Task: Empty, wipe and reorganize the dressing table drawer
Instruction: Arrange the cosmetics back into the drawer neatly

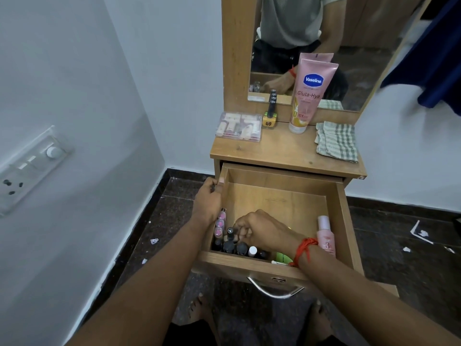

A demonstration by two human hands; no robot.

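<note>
The wooden drawer [279,196] of the dressing table stands pulled out. My left hand [208,196] grips its left wall, thumb over the rim. My right hand [259,229] is down inside the drawer with curled fingers at a black-capped bottle [230,233]; whether it holds the bottle I cannot tell. Several dark nail polish bottles [234,247] and pink-capped ones [219,224] stand at the front left. A pink bottle [325,236] lies at the right wall. Something green [283,258] shows under my wrist.
On the tabletop [287,151] stand a clear cosmetics box [239,126], a yellow nail polish [270,116], a pink Vaseline tube [308,96] and a checked cloth [336,141]. Mirror [354,58] behind. White walls flank the table; a switchboard [32,168] is left. Paper scraps lie on the dark floor [404,245].
</note>
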